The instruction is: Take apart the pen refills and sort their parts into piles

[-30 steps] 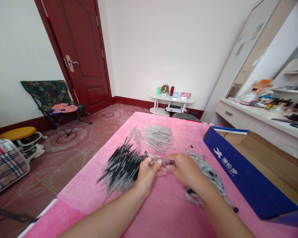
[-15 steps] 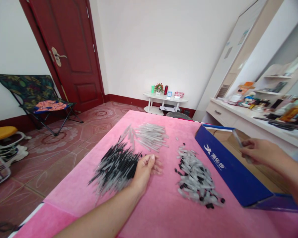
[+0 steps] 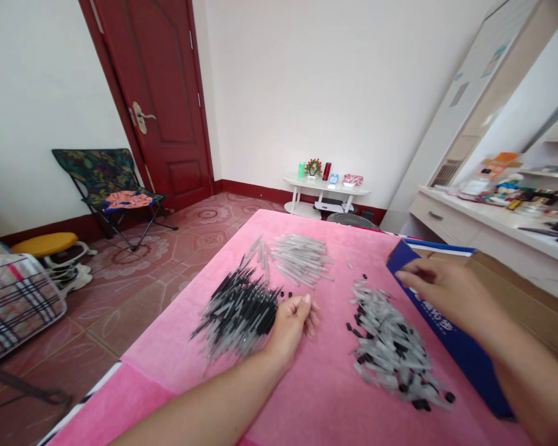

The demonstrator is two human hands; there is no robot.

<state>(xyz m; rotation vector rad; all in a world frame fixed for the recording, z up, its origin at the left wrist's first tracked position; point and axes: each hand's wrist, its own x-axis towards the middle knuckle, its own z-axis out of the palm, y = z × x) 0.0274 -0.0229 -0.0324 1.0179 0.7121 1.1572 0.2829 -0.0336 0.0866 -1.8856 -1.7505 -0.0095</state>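
Observation:
My left hand (image 3: 295, 322) rests on the pink cloth with its fingers curled and thumb pressed on them; whatever they may hold is hidden. Beside it lies a pile of black-tipped pen refills (image 3: 242, 313). Beyond that pile, clear pen barrels (image 3: 302, 257) lie in a loose row. My right hand (image 3: 441, 294) hangs over the near wall of a blue cardboard box (image 3: 472, 353), slightly blurred, thumb and fingers a little apart with nothing visible between them. Left of the box sits a heap of clear pen caps and small black plugs (image 3: 395, 344).
Pink cloth (image 3: 335, 396) covers the table. A white dresser (image 3: 465, 226) with bottles stands to the right. At the left are a folding chair (image 3: 106, 179), a yellow stool (image 3: 44, 243) and a checked bag (image 3: 23, 297). A low white stand (image 3: 328, 186) is by the wall.
My right hand has moved left from over the box's inside to its near wall, and the clear pen it held no longer shows. The view has turned left; my left hand stays put.

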